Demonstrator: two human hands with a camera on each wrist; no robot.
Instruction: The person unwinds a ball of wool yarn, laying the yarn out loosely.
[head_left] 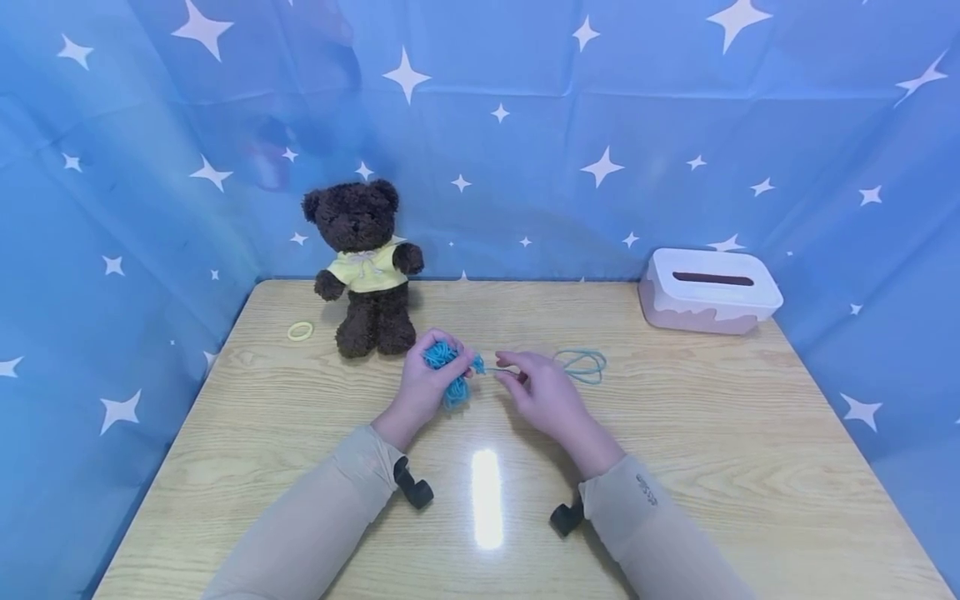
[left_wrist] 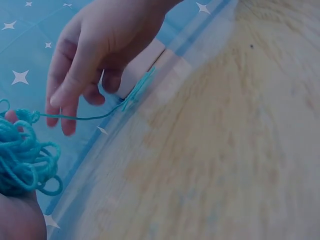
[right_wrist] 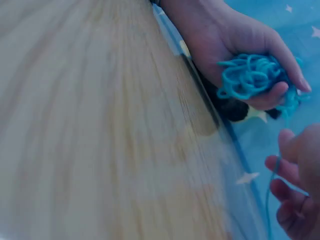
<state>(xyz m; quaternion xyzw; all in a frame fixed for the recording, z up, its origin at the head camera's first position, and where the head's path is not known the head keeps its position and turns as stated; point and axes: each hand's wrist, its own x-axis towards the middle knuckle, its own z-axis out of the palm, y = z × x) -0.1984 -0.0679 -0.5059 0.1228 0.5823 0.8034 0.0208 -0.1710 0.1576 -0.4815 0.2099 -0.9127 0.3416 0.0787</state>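
Over the table (head_left: 697,433), the left hand (head_left: 422,388) grips the blue yarn bundle (head_left: 456,392), with the teddy bear (head_left: 367,271) at its eleven o'clock and, at three o'clock, the right hand (head_left: 548,396) crooking its fingers by the yarn strand (left_wrist: 90,118), though whether they pinch it I can't tell.

We can read no words, numbers or brand names in any of the three views. In the head view we see only a small, dark, slanting mark (head_left: 647,490), much like a line of lettering, near the cuff of the plain, light beige fabric right sleeve (head_left: 663,533); it is too small and blurred for us to make out.
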